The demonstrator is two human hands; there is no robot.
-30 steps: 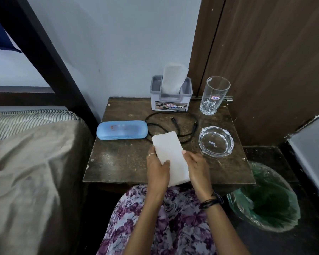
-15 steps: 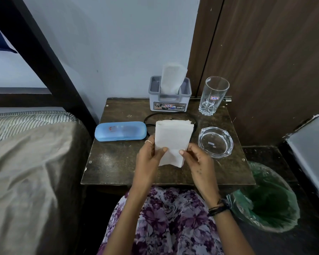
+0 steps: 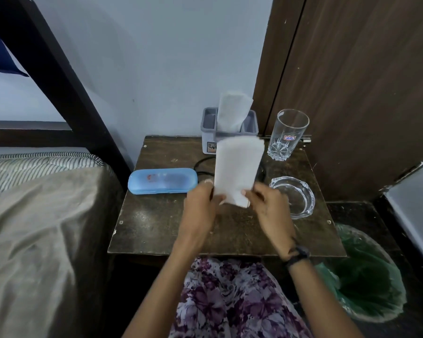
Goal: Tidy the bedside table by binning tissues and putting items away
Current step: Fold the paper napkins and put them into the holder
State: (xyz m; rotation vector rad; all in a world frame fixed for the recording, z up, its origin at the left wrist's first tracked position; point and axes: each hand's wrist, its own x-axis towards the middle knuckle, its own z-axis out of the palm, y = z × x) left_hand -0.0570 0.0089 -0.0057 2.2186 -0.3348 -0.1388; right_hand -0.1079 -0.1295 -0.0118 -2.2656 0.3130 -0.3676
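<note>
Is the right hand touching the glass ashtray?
Cannot tell. In the head view the right hand overlaps the ashtray while pinching the tissue; height above it unclear.

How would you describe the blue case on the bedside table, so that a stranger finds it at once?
Look at the dark wooden bedside table between the bed and the brown door. On its left side, nearest the bed, lies the blue case, flat and lengthwise. It is the only blue, opaque, long rounded thing there; its neighbours are clear glass, a black cable or white tissue.

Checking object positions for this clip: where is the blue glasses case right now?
In the head view, the blue glasses case lies flat on the left part of the bedside table, beside the bed, just left of the left hand.
</note>
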